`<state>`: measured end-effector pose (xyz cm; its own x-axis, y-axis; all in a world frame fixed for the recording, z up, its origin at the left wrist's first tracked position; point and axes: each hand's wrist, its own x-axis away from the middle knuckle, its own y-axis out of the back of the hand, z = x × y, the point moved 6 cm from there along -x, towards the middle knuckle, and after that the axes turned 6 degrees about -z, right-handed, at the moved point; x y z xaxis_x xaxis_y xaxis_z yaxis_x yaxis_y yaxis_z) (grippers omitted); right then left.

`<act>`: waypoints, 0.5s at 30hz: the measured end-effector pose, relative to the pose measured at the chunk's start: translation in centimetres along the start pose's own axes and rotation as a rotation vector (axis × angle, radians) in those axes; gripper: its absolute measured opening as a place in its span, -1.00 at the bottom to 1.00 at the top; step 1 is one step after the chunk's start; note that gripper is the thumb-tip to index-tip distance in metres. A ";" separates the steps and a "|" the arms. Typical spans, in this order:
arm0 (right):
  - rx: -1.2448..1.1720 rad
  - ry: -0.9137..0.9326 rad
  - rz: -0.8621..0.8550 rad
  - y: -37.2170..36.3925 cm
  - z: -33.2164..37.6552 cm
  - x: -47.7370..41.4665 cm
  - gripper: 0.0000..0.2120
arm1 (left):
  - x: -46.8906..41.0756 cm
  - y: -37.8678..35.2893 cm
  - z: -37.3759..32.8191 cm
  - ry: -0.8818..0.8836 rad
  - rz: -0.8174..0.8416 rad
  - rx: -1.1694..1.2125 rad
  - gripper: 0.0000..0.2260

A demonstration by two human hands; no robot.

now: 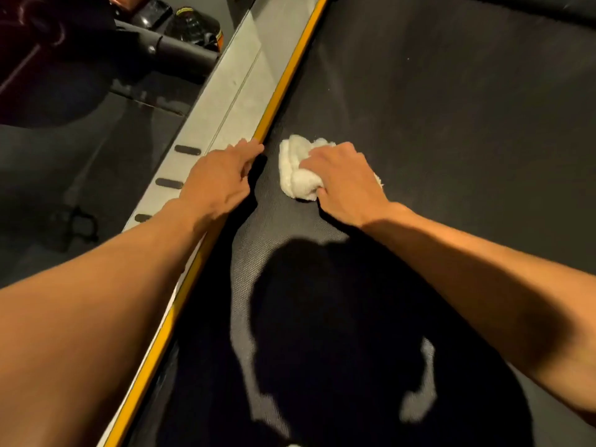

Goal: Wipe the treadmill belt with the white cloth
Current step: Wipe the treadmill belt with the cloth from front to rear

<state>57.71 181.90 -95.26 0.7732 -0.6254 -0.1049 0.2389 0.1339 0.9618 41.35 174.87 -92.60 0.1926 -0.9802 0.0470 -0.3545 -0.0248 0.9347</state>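
Note:
The dark treadmill belt [435, 130] fills the middle and right of the head view. A bunched white cloth [295, 169] lies on it near the left edge. My right hand [348, 183] grips the cloth from the right and presses it onto the belt. My left hand [222, 177] rests on the grey side rail [235, 88], its fingers curled over the yellow strip [290, 72] at the belt's edge.
Left of the rail lies a dark floor with black equipment parts [180, 43] at the top left. The rail carries dark oval slots [187, 150]. My own shadow covers the near part of the belt.

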 end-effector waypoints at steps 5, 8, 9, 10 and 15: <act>-0.083 0.303 0.260 -1.7 5.6 3.2 -0.84 | 4.5 1.2 -0.2 0.150 -0.222 -0.014 -0.61; -0.111 0.118 0.104 -0.3 3.5 0.6 -0.89 | 8.5 1.4 0.6 0.218 -0.223 -0.103 -0.62; -0.135 0.090 0.069 0.0 3.3 0.2 -0.89 | 9.6 1.2 0.7 0.233 -0.198 -0.123 -0.63; -0.135 0.051 0.089 0.1 3.6 0.1 -0.92 | 10.2 1.0 0.6 0.235 -0.161 -0.134 -0.66; -0.120 -0.105 0.180 0.4 7.0 2.6 -0.67 | 9.4 1.1 1.1 0.225 -0.013 -0.165 -0.72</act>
<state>55.71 174.96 -93.35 0.7456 -0.6591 0.0986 0.1755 0.3369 0.9250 41.83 165.39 -91.53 0.4012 -0.9111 0.0949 -0.2006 0.0137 0.9796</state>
